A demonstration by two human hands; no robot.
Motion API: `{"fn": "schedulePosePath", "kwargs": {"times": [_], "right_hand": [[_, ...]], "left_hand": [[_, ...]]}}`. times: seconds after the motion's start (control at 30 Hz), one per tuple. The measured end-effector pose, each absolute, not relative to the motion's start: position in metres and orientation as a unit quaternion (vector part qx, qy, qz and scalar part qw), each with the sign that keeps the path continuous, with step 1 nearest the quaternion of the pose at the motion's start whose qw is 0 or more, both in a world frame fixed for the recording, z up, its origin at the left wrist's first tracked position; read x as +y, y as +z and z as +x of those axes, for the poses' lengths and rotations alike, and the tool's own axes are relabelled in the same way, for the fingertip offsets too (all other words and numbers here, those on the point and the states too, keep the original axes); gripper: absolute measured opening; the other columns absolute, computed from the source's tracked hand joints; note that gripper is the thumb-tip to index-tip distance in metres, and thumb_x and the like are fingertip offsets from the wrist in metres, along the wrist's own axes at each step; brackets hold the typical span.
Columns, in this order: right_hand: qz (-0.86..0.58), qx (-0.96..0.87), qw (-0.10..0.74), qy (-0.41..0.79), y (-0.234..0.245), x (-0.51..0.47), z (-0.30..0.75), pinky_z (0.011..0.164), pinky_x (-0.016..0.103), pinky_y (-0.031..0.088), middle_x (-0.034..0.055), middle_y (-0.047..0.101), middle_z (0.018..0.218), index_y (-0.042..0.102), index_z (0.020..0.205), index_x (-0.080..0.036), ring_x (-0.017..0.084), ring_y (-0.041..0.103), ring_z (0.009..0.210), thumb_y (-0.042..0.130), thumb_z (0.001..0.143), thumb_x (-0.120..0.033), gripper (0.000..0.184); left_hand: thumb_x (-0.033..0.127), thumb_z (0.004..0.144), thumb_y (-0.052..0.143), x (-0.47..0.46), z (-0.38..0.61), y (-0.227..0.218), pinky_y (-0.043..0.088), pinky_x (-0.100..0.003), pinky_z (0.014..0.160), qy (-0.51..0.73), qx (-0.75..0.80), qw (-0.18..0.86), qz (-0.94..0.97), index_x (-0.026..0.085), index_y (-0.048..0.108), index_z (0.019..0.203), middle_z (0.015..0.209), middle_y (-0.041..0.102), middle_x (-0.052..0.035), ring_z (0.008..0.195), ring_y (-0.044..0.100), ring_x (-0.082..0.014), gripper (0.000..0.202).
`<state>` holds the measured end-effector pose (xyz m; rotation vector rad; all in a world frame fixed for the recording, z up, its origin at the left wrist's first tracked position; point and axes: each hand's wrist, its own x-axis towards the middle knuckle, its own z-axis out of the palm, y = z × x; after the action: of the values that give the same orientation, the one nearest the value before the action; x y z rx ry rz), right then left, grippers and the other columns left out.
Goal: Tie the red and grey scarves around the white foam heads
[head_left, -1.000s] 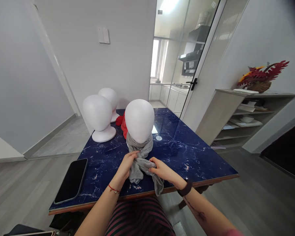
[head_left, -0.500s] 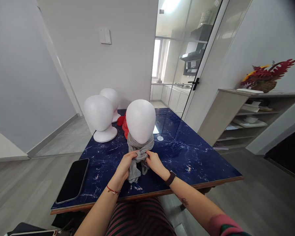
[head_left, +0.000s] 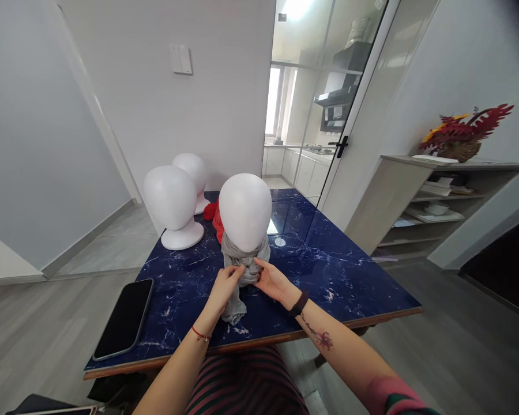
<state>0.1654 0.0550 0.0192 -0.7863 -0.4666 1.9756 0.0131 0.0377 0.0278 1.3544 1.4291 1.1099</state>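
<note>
A grey scarf (head_left: 246,253) is wrapped and bunched around the neck of a white mannequin head (head_left: 245,210) that stands on the blue marbled table (head_left: 320,259). Pinching the scarf's front at the left is my left hand (head_left: 225,288), its fingers closed on the cloth. One loose end of the scarf hangs down beside it onto the tabletop. My right hand (head_left: 274,281) grips the right side of the bunched cloth between thumb and fingers, palm turned partly up. Its fingertips are partly hidden by the fabric.
Two more white mannequin heads, a nearer one (head_left: 170,199) and a farther one (head_left: 190,170), stand at the table's left. Red cloth (head_left: 216,222) lies behind the middle head. A black tablet (head_left: 124,320) rests at the front left corner. Shelves (head_left: 432,213) stand at right.
My right hand has rolled palm-up, showing more of the forearm. The scarf end that hung near it is now tucked up out of sight. The view has shifted slightly.
</note>
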Motion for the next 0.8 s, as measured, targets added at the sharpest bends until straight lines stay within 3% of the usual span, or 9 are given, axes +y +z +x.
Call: {"fn": "schedulePosePath", "kwargs": {"times": [0.23, 0.37, 0.47, 0.6, 0.7, 0.8], "right_hand": [[-0.224, -0.158, 0.453, 0.848, 0.022, 0.057, 0.172, 0.081, 0.034, 0.049, 0.0054, 0.07, 0.09, 0.061, 0.1, -0.014, 0.017, 0.065, 0.086, 0.044, 0.091, -0.033, 0.026], [-0.23, -0.148, 0.471, 0.839, 0.024, 0.057, 0.172, 0.079, 0.032, 0.049, 0.0013, 0.069, 0.081, 0.06, 0.089, -0.017, 0.016, 0.064, 0.08, 0.05, 0.088, -0.031, 0.017], [-0.253, -0.157, 0.483, 0.824, 0.024, 0.056, 0.17, 0.076, 0.027, 0.049, 0.0001, 0.068, 0.075, 0.059, 0.08, -0.016, 0.013, 0.063, 0.073, 0.053, 0.085, -0.027, 0.014], [-0.274, -0.236, 0.486, 0.796, 0.023, 0.055, 0.169, 0.08, 0.028, 0.047, 0.0033, 0.067, 0.085, 0.06, 0.083, -0.016, 0.015, 0.062, 0.081, 0.058, 0.081, -0.032, 0.016], [-0.399, -0.351, 0.562, 0.634, 0.022, 0.051, 0.173, 0.081, 0.032, 0.046, 0.0052, 0.064, 0.097, 0.058, 0.093, -0.018, 0.018, 0.058, 0.09, 0.061, 0.077, -0.039, 0.026], [-0.528, -0.474, 0.626, 0.324, 0.024, 0.043, 0.178, 0.081, 0.032, 0.043, 0.0072, 0.056, 0.106, 0.053, 0.101, -0.02, 0.02, 0.051, 0.097, 0.062, 0.074, -0.03, 0.03]], "left_hand": [[0.034, 0.073, 0.059, 0.036, 0.012, 0.021, 0.038, -0.041, 0.099, 0.402, 0.612, 0.298, 0.612, 0.015, 0.071, 0.1, 0.1, 0.057, -0.0125, 0.109, 0.05, -0.0275, 0.035], [0.043, 0.072, 0.063, 0.022, 0.021, 0.025, 0.039, -0.044, 0.1, 0.445, 0.597, 0.239, 0.624, 0.021, 0.067, 0.109, 0.121, 0.04, -0.0124, 0.11, 0.049, -0.0267, 0.043], [0.048, 0.069, 0.066, 0.016, 0.032, 0.03, 0.038, -0.046, 0.101, 0.469, 0.594, 0.243, 0.606, 0.022, 0.069, 0.104, 0.125, 0.036, -0.0111, 0.115, 0.046, -0.0289, 0.044], [0.038, 0.072, 0.065, 0.021, 0.04, 0.03, 0.034, -0.043, 0.104, 0.519, 0.593, 0.279, 0.549, 0.018, 0.071, 0.088, 0.118, 0.042, -0.0107, 0.119, 0.043, -0.0283, 0.026], [0.038, 0.07, 0.067, 0.025, 0.037, 0.025, 0.036, -0.039, 0.103, 0.55, 0.575, 0.357, 0.489, 0.018, 0.07, 0.085, 0.118, 0.045, -0.0103, 0.12, 0.043, -0.0271, 0.026], [0.043, 0.067, 0.071, 0.026, 0.033, 0.022, 0.037, -0.036, 0.101, 0.566, 0.555, 0.395, 0.464, 0.019, 0.07, 0.085, 0.122, 0.043, -0.0091, 0.121, 0.043, -0.0262, 0.03]]}}
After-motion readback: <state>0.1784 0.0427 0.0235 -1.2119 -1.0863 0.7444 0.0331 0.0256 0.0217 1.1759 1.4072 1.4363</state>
